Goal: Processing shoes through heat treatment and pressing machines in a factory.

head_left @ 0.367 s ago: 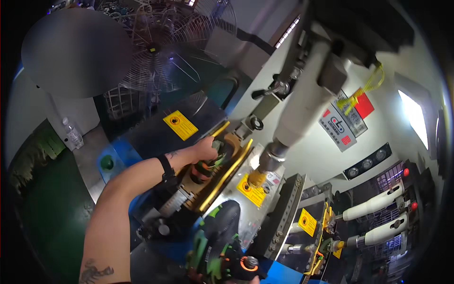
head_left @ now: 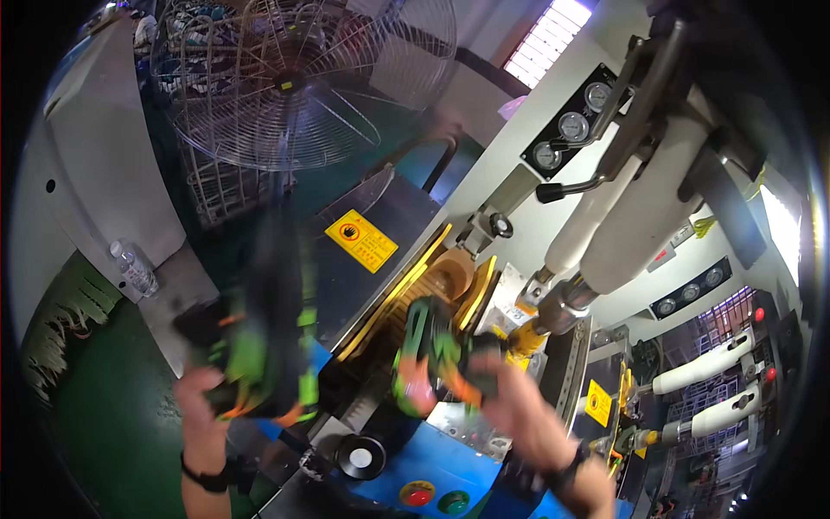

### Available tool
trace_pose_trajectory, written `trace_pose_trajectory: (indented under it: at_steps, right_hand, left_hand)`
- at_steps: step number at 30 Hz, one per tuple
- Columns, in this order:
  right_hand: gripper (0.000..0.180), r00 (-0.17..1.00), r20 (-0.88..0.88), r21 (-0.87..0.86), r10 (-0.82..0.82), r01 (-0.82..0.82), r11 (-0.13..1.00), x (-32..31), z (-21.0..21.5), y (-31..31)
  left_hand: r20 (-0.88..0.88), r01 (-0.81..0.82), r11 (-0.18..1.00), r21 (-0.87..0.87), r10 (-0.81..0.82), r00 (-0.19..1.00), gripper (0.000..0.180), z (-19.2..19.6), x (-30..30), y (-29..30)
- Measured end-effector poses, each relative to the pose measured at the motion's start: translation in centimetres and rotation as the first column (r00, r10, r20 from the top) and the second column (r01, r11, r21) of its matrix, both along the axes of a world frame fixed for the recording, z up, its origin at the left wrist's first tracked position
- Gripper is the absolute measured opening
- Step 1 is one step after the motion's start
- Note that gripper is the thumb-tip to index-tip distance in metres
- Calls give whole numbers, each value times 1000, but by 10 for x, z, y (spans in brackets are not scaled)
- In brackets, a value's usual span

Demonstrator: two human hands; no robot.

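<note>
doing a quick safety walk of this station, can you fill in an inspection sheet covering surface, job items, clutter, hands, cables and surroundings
Surface: blue machine panel with a red button and a green button; dark machine top beyond it bears a yellow warning label.
Job items: two black, green and orange shoes, a left one and a right one, both motion-blurred.
Clutter: clear plastic bottle at far left.
Hands: left hand holds the left shoe; right hand holds the right shoe.
Cables: nothing seen clearly.
Surroundings: large wire-caged fan, round gauges, green floor.
</note>
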State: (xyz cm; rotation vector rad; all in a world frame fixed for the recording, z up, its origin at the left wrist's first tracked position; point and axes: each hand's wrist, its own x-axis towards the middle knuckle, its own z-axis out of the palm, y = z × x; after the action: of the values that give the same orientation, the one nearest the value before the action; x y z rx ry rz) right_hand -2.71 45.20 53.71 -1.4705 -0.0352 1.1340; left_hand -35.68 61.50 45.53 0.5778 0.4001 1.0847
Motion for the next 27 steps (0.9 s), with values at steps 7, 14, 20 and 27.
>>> trace_pose_trajectory:
  at_steps: [7, 14, 20, 27]
  right_hand:
    - [48, 319, 948, -105, 17, 260, 960, 31, -129, 115]
    - [43, 305, 943, 48, -133, 270, 962, 50, -125, 128]
    - [55, 323, 945, -175, 49, 373, 911, 50, -117, 128]
    - [66, -52, 966, -258, 255, -320, 912, -59, -64, 14]
  left_hand:
    - [-612, -583, 797, 159, 543, 575, 53, -94, -162, -125]
    - [-420, -527, 786, -322, 380, 824, 52, -89, -177, -178]
    - [-318, -398, 822, -408, 281, 906, 50, -70, -140, -168]
    - [-393, -459, 862, -216, 354, 849, 56, -53, -159, -211]
